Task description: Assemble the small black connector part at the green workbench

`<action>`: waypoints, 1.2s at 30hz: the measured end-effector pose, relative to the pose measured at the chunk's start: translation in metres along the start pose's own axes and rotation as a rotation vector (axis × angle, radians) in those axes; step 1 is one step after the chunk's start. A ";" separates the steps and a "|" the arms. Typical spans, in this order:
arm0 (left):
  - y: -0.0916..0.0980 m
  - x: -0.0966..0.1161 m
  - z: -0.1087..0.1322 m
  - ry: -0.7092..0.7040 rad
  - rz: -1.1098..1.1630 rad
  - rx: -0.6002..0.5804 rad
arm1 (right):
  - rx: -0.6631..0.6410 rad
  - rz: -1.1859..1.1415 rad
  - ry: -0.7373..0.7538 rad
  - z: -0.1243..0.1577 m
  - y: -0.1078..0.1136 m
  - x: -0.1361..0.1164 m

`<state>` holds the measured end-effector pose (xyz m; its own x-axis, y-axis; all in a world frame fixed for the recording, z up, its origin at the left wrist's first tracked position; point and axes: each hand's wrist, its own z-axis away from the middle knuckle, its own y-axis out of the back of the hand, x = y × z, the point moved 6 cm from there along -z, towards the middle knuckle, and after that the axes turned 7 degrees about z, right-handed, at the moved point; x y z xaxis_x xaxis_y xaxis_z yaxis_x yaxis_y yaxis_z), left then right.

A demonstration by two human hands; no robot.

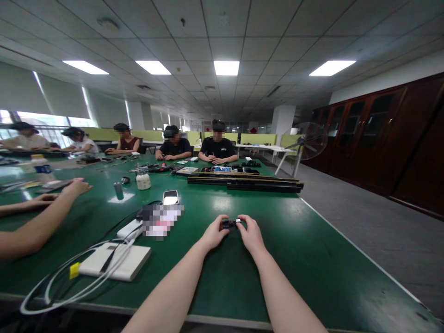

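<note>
Between my two hands, just over the green table, is a small dark part with fine detail too small to name. My left hand pinches its left end between thumb and fingers. At the other end, my right hand is closed with thumb and fingertips on a small white piece at the dark part's right side. Whether the white piece is joined to the dark part I cannot tell.
Left of my arms lie a white box with looped white cables and a phone. Long black bars lie ahead. A co-worker's arms reach in from the left; people sit beyond. A white jar stands further back.
</note>
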<state>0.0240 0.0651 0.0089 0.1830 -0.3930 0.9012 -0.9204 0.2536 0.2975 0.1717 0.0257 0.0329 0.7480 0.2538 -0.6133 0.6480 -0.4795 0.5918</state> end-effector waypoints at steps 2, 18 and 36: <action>0.000 0.000 0.000 0.009 -0.004 -0.003 | 0.029 -0.015 -0.010 0.000 0.001 0.002; -0.001 0.007 0.003 0.013 0.003 -0.020 | 0.205 -0.133 -0.101 -0.003 0.012 0.021; -0.001 0.005 0.002 0.056 0.032 -0.024 | 0.283 -0.171 -0.184 -0.004 0.022 0.023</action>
<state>0.0250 0.0608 0.0119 0.1728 -0.3347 0.9263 -0.9178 0.2866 0.2748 0.2040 0.0239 0.0339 0.5779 0.2076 -0.7893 0.6765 -0.6628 0.3210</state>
